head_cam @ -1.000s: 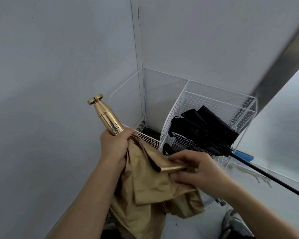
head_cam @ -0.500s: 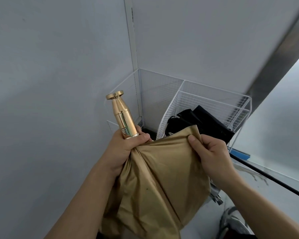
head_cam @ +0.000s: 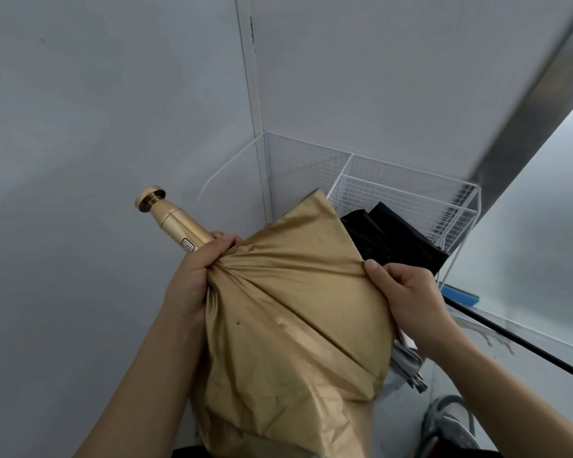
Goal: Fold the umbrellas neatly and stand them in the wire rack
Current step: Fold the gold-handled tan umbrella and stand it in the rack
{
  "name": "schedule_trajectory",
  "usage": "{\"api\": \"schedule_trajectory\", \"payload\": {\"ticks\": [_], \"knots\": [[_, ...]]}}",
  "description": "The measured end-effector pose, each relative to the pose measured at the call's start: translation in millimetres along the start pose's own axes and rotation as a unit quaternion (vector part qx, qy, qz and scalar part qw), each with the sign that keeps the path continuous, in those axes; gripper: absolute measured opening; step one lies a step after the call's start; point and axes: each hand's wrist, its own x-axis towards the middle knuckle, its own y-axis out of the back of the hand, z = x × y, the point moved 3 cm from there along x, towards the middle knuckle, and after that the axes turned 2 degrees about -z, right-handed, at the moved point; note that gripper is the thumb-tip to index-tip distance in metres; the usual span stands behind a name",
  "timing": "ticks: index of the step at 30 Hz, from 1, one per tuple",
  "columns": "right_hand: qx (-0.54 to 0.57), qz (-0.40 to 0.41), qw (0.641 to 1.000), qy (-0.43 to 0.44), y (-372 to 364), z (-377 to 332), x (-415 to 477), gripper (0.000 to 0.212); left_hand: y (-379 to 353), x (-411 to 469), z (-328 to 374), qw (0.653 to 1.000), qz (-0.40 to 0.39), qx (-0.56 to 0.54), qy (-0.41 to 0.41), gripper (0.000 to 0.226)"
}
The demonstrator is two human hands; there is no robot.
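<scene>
Left hand (head_cam: 196, 279): fingers curled tight round the gold umbrella (head_cam: 295, 325) where its cloth gathers; handle (head_cam: 172, 219) juts up-left past the thumb
Right hand (head_cam: 407, 292): thumb and fingers pinch the canopy's right edge; panel held taut
Cloth: matte tan-gold, creased; pleats fan between both hands
Handle: polished brass-coloured cylinder; flared disc cap
Label (head_cam: 187, 245): small rectangular badge beside the fingers; writing unreadable
Wire rack (head_cam: 411, 193): white grid in the corner; black umbrella (head_cam: 394, 239) in its right section
</scene>
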Motion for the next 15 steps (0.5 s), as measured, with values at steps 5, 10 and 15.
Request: {"api": "schedule_trajectory", "payload": {"ticks": [5, 10, 15], "knots": [[-0.171, 0.06, 0.982, 0.055, -1, 11, -1, 0.018, 15, 13, -4, 0.992, 0.099, 0.052, 0.055, 0.013], [0.042, -0.206, 0.977, 0.023, -16, 0, -12, 0.05, 34, 19, 1, 0.958, 0.257, 0.124, -0.03, 0.022], [-0.007, -0.345, 0.939, 0.016, -24, 1, -18, 0.075, 32, 15, 3, 0.945, 0.287, 0.138, -0.065, 0.023]]}}
